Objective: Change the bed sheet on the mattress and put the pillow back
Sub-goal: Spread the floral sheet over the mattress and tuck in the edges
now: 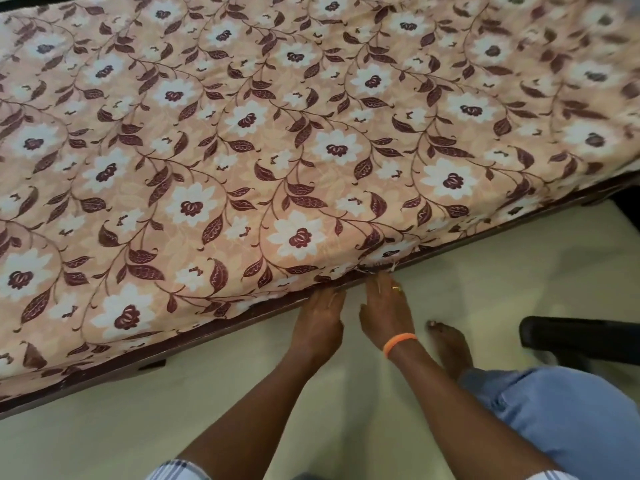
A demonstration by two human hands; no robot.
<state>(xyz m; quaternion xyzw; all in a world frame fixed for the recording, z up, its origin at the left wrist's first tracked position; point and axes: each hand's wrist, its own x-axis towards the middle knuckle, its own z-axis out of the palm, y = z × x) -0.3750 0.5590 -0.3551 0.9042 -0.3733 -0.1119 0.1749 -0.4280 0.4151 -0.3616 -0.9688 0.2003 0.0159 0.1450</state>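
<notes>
A peach bed sheet (263, 140) with white flowers and maroon leaves lies spread flat over the mattress and fills most of the view. Its near edge hangs over the dark wooden bed frame (194, 337). My left hand (320, 320) and my right hand (386, 308) reach side by side to that edge, fingers straight and pushed in between the sheet's hem and the frame. The fingertips are hidden under the fabric. My right hand wears a gold ring and an orange wristband. No pillow is in view.
Pale floor (138, 427) runs along the near side of the bed. My bare foot (450, 344) and a knee in blue jeans (561, 417) are at the right. A black object (581, 336) lies on the floor at the right edge.
</notes>
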